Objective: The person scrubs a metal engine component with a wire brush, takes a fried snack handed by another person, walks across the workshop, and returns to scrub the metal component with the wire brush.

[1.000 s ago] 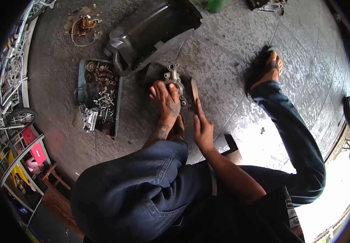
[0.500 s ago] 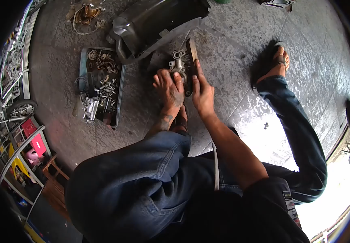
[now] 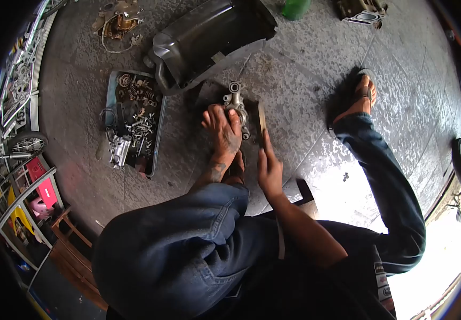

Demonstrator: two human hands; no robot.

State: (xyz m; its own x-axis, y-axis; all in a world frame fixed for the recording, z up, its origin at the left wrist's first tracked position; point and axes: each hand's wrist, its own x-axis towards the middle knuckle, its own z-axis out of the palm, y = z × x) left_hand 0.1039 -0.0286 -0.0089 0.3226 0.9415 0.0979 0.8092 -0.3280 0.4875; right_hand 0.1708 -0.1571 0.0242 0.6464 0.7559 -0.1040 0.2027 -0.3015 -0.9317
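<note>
A grey cast-metal engine part (image 3: 235,100) with round bores stands at floor level in front of me. My left hand (image 3: 224,130) is closed around its near left side, thumb on top, so part of it is hidden. My right hand (image 3: 271,169) grips a long, narrow wooden-backed brush (image 3: 262,116), index finger stretched along its back. The brush lies just right of the metal part; its bristle side is dark and blurred, and I cannot tell whether it touches the metal.
Left of my hands is a tray (image 3: 159,130) of springs, bolts and metal parts. A large black plastic housing (image 3: 209,40) lies beyond. A green object (image 3: 295,8) and an engine cylinder (image 3: 366,13) are farther off. My sandaled foot (image 3: 366,90) rests at right.
My right hand has drawn the brush back toward my body along the metal part's right side. My left hand keeps its hold. The whole view has shifted slightly.
</note>
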